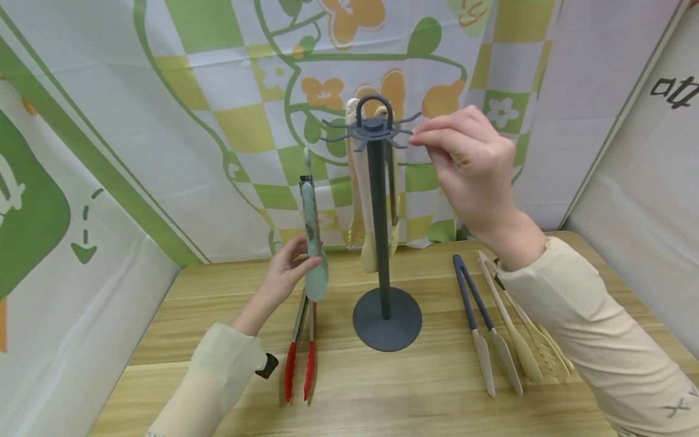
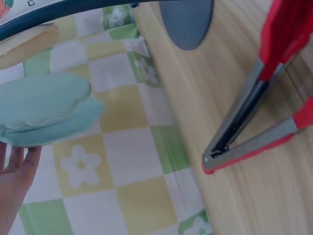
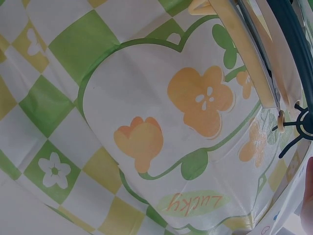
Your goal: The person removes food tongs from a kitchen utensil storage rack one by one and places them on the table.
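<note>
Mint-green tongs (image 1: pixel 312 224) hang upright from my left hand (image 1: pixel 284 267), which pinches them between thumb and fingers left of a dark grey rack (image 1: pixel 380 237). Their loop points up; in the left wrist view the scalloped tips (image 2: pixel 44 103) lie close together. My right hand (image 1: pixel 475 164) is raised at the rack's right side, thumb and fingertips pinching the end of one of its hook arms. Cream tongs (image 1: pixel 360 200) and yellow tongs (image 3: pixel 244 54) hang at the rack's far side. Only an edge of my right hand (image 3: pixel 309 196) shows in the right wrist view.
On the wooden table (image 1: pixel 431 406), red-tipped tongs (image 1: pixel 300 358) lie left of the rack's round base (image 1: pixel 388 340). Blue-handled tongs (image 1: pixel 483 321) and beige tongs (image 1: pixel 513 321) lie to the right, partly behind my right sleeve. A patterned cloth (image 1: pixel 235 121) hangs behind.
</note>
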Motion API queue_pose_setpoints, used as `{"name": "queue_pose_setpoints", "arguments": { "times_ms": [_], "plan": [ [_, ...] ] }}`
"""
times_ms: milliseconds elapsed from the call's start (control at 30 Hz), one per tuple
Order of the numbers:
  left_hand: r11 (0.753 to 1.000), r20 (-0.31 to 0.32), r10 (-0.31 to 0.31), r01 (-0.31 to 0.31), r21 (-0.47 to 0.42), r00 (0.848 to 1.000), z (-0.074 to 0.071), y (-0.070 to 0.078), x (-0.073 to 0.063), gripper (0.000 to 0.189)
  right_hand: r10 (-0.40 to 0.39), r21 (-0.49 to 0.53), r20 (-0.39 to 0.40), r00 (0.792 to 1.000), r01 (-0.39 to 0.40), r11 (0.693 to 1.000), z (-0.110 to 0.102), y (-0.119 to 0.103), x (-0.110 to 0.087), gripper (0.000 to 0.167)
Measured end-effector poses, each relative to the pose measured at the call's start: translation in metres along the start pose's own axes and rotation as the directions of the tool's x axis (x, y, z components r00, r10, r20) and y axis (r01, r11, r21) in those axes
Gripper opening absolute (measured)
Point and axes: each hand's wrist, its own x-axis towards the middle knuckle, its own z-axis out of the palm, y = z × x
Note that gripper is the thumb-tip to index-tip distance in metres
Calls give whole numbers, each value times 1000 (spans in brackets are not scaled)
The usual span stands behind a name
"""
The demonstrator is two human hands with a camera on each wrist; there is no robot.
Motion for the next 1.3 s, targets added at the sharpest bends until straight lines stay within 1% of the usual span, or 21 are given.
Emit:
{"name": "queue_pose_setpoints", "arguments": {
  "times_ms": [333, 633, 800, 1000, 1100, 1300],
  "plan": [
    [993, -39, -77, 80, 88, 996, -4, -7, -11, 45, -6, -8, 0, 1000, 6, 1000, 0, 0, 0, 15],
    [980, -98, -144, 156, 124, 985, -8, -9, -22, 45, -9, 7, 2, 1000, 9, 1000, 1, 1, 1, 14],
    [967, -132, -180, 200, 155, 975, -10, -9, -27, 46, 0, 3, 0, 1000, 0, 1000, 0, 0, 0, 14],
    [939, -161, -227, 260, 224, 960, -12, -10, -33, 52, 6, -3, -1, 1000, -6, 1000, 0, 0, 0, 14],
    [932, -174, -239, 276, 234, 955, -12, -11, -36, 52, 6, -3, 0, 1000, -6, 1000, 0, 0, 0, 14],
    [919, -225, -265, 316, 237, 938, -14, -12, -40, 49, -1, 1, 7, 1000, 1, 1000, -1, 0, 1, 13]
  ]
}}
